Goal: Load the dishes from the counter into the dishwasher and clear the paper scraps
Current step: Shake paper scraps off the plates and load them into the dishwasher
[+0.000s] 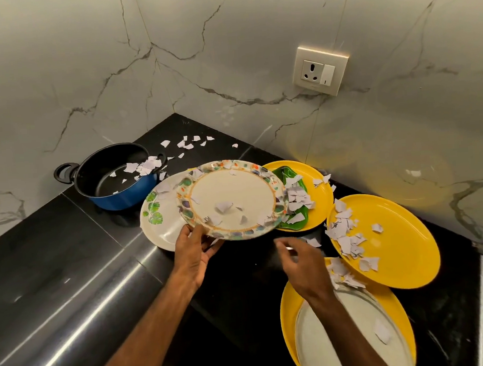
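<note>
While counter (53, 253) fills lower frame, yellow plates (403, 228) sit right, scraps (344, 232) piled on them; floral plate (235, 189) centre, few scraps, left hand (193, 252) gripping near rim; pot (121, 199) upper left, scraps inside; right hand (303, 264) half-curled, blurred, hold unclear.

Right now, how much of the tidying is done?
Nothing looks finished yet. The left hand grips the flowery plate, paper scraps on it. Left to do: the blue pot, leaf plate, yellow plates and loose scraps on the counter. No dishwasher is in view.
</note>
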### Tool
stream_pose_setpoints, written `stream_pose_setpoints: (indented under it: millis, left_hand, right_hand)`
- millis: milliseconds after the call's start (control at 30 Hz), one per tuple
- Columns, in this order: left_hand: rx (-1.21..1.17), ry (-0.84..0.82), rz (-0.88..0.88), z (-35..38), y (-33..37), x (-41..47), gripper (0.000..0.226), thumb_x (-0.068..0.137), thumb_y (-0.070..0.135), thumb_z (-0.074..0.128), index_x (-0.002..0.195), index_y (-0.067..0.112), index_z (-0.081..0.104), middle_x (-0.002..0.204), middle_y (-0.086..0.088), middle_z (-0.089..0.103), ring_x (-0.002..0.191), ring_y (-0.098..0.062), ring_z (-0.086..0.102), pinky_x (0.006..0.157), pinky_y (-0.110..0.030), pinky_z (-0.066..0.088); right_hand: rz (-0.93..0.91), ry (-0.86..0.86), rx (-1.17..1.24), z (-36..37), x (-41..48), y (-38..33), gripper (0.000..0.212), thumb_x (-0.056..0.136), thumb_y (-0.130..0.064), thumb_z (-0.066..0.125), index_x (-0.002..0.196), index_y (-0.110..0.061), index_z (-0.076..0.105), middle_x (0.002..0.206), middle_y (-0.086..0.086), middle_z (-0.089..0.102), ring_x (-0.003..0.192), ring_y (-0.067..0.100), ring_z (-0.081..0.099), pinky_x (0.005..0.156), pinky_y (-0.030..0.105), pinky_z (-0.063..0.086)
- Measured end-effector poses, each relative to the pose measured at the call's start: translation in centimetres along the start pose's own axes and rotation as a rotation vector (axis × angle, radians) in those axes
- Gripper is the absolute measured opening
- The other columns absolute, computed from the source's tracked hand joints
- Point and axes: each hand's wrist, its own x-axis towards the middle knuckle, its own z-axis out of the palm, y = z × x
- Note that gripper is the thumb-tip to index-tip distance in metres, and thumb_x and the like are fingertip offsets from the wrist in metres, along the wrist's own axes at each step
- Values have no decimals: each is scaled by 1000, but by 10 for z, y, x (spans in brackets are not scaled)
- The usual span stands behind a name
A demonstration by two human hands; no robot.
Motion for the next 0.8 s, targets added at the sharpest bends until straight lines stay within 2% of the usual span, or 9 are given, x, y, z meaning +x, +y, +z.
stream_pose_setpoints:
  millis: [67, 133, 200, 267, 367, 433, 533, 667, 800]
  left_hand:
    - [48, -25, 11, -4, 2, -5, 30, 95, 6, 63, 124, 16, 65, 117, -10, 74, 102, -24, 73, 81, -41, 63]
    - [102, -72, 9, -6, 3, -12, 25, 96, 4, 61, 118, 15, 64, 116, -12, 73, 98, -24, 74, 78, -38, 63]
    - [163, -124, 2, -4, 0, -20, 22, 97, 5, 60, 117, 13, 62, 116, -15, 74, 96, -25, 74, 75, -36, 62]
    - [207, -184, -6, 3, -3, -30, 22, 97, 4, 59, 119, 7, 58, 113, -16, 74, 94, -27, 74, 74, -35, 62]
    - [279, -267, -8, 12, -8, -42, 21, 97, 7, 60, 118, 6, 57, 107, -17, 74, 93, -29, 72, 74, -36, 62]
    - [306, -298, -14, 15, -8, -48, 15, 99, 10, 60, 113, 7, 58, 103, -17, 73, 91, -29, 72, 72, -36, 62]
    - [345, -321, -32, 13, -9, -53, 24, 98, 16, 62, 118, 3, 58, 108, -22, 72, 93, -33, 72, 73, -38, 62]
    - [413, -348, -1, 9, -13, -57, 22, 97, 0, 60, 117, -5, 53, 118, -32, 64, 102, -39, 69, 81, -47, 62]
    - [472, -305, 74, 4, -13, -61, 15, 97, 3, 61, 111, 3, 56, 113, -31, 66, 101, -47, 69, 91, -62, 55]
  right_hand:
    - [-39, 55, 262, -14, -12, -21, 18, 104, -25, 62, 114, -26, 77, 106, -18, 76, 104, 4, 71, 86, 26, 59]
    - [-119, -105, 404, -26, -18, -48, 25, 107, -26, 55, 121, -24, 75, 116, -14, 75, 116, 8, 68, 94, 28, 57]
    - [-173, -336, 410, -26, -17, -66, 35, 110, -34, 44, 131, -27, 70, 133, -14, 68, 130, 6, 58, 107, 26, 48]
    - [-136, -536, 365, -14, -7, -76, 42, 111, -46, 35, 143, -36, 60, 147, -16, 57, 138, -1, 48, 116, 23, 37]
    - [-153, -674, 217, 9, 12, -85, 55, 108, -63, 24, 157, -42, 37, 164, -18, 34, 151, -3, 26, 127, 36, 21]
    - [-214, -682, 1, 20, 26, -87, 62, 107, -64, 13, 163, -39, 18, 171, -16, 12, 155, -2, 5, 130, 38, 5]
    - [-222, -608, -161, 29, 48, -92, 65, 107, -62, 6, 165, -33, -3, 172, -15, -6, 155, 0, -9, 130, 39, -4]
    - [-160, -429, -197, 43, 85, -79, 71, 105, -63, 6, 164, -26, -8, 172, -7, -12, 157, 10, -12, 130, 45, -2]
    - [-28, -212, -175, 44, 108, -53, 80, 99, -73, 6, 164, -28, -8, 172, -5, -11, 158, 15, -12, 129, 44, -6]
